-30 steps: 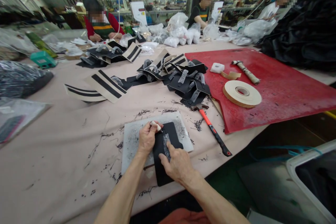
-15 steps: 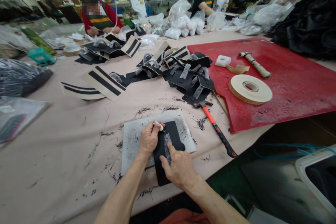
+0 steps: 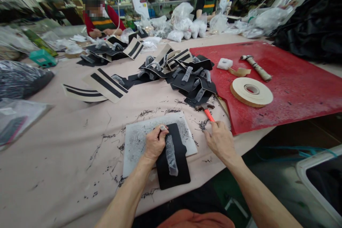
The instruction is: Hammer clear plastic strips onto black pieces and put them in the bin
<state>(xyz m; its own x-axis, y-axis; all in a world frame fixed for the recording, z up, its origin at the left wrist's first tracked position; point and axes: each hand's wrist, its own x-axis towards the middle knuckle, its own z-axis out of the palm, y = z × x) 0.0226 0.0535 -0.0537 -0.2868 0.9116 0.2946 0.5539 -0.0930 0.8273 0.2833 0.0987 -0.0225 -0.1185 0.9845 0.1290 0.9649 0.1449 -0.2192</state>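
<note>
My left hand (image 3: 155, 141) is closed around a short hand punch (image 3: 162, 128) with a whitish grip, held upright at the upper edge of a black panel (image 3: 180, 162). A strap in clear plastic (image 3: 171, 156) runs down the panel's middle. Part of the panel rests on a white cutting board (image 3: 135, 149) speckled with black; its lower part reaches past the board. To the right, my right hand (image 3: 220, 140) wraps around the handle of a claw hammer (image 3: 209, 114) lying on the table. The hammer's head and orange neck show; my hand hides the rest of the handle.
Behind the board lies a pile of black panels (image 3: 184, 82) with plastic-wrapped straps. A red mat (image 3: 294, 89) on the right bears a tape roll (image 3: 251, 92) and a wrapped hammer (image 3: 258, 68). Black bits litter the pinkish table cover (image 3: 72, 142). Co-workers sit beyond.
My right hand has left the wrapped strap on the panel and moved right onto the claw hammer's handle. My left hand stays at the panel's top with the punch, now more upright.
</note>
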